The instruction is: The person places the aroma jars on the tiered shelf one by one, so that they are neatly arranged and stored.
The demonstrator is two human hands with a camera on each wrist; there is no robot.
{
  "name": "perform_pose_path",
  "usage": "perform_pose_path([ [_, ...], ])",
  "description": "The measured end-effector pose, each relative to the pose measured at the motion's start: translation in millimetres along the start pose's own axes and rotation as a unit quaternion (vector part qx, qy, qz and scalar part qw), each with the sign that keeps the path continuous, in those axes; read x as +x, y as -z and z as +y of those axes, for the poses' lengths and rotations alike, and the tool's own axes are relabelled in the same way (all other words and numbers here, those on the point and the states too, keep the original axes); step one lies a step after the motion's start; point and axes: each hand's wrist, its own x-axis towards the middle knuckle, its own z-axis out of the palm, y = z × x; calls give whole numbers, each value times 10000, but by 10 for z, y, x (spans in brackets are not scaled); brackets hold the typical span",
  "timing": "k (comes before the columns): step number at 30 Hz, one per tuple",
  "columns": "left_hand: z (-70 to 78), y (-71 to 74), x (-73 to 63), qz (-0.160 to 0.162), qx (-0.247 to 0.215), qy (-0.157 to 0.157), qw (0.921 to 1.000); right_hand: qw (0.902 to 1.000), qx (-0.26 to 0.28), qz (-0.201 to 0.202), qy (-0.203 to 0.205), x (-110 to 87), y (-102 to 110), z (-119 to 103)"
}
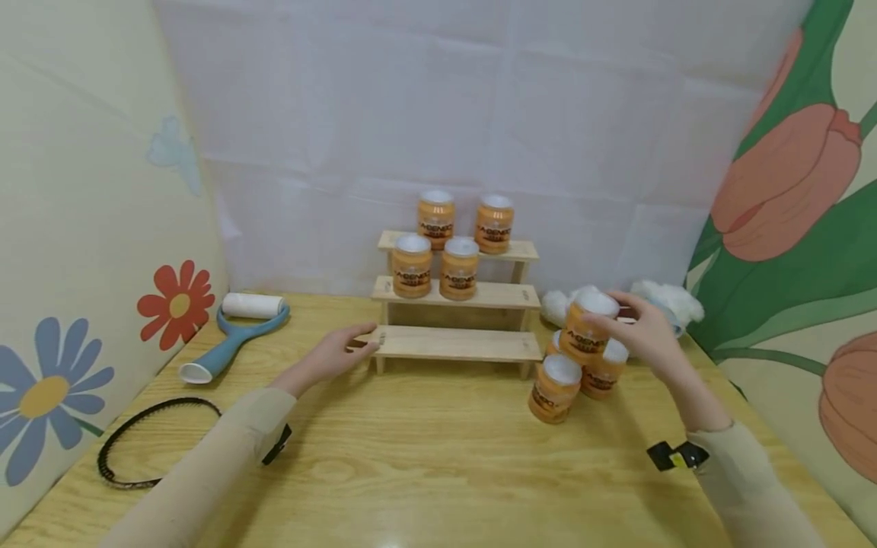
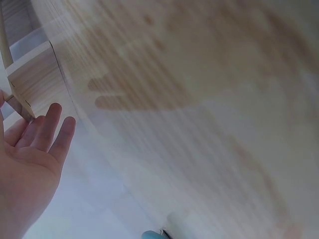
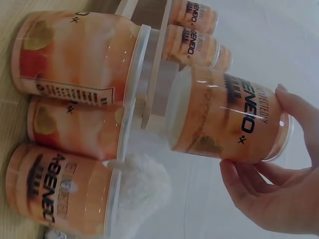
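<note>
A three-step wooden display stand [image 1: 466,344] is in the middle of the head view. At the left end of its lowest step is my left hand [image 1: 336,354], the board's end between thumb and fingers in the left wrist view. My right hand [image 1: 647,335] grips an orange can [image 3: 234,117] with a pale lid, raised above several similar cans [image 1: 553,388] on the table at right. Two cans [image 1: 436,221] are on the stand's top step and two cans [image 1: 459,270] on the middle step. The lowest step bears no can.
On the left of the table lies a blue-handled lint roller [image 1: 233,342], with a black toothed headband [image 1: 110,445] nearer the front. White fluffy material [image 1: 668,301] sits behind the right-hand cans. A white cloth [image 1: 438,99] hangs behind the stand, and flower-patterned panels flank the table.
</note>
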Motion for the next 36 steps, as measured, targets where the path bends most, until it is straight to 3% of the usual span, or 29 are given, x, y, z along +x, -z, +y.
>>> perform_pose_path([
  [12, 37, 9, -15, 64, -23, 59, 10000, 9972, 601, -86, 443, 399, -272, -215],
  [19, 35, 11, -6, 57, -5, 57, 10000, 9965, 574, -56, 612, 613, -433, -281],
  [36, 26, 7, -10, 73, -26, 28, 10000, 9928, 1085, -265, 424, 982, -685, -404],
])
